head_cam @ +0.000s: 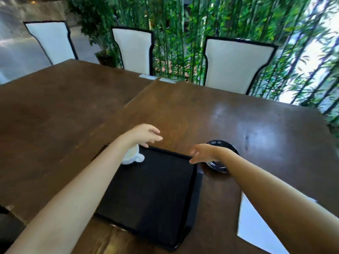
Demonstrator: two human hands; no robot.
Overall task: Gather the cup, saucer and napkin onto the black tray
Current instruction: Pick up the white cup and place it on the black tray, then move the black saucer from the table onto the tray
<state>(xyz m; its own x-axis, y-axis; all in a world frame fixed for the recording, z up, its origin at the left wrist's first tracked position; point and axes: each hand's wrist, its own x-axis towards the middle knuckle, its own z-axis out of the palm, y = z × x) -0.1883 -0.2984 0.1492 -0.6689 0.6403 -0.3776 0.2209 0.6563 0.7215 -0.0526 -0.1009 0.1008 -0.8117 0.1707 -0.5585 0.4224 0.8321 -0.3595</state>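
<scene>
The black tray (156,195) lies on the brown wooden table in front of me. A white cup (133,156) stands in the tray's far left corner, partly hidden by my left forearm. My left hand (145,134) hovers open just beyond the cup, fingers spread. My right hand (201,153) is open above the tray's far right corner. A dark glass saucer (222,143) rests on the table right of the tray, half covered by my right wrist. A white napkin (256,226) lies on the table at the near right, under my right forearm.
Three white chairs with black trim, one of them (236,65), stand along the table's far side. Green bamboo plants (183,33) rise behind them. A seam (135,96) divides the wooden table top into two parts.
</scene>
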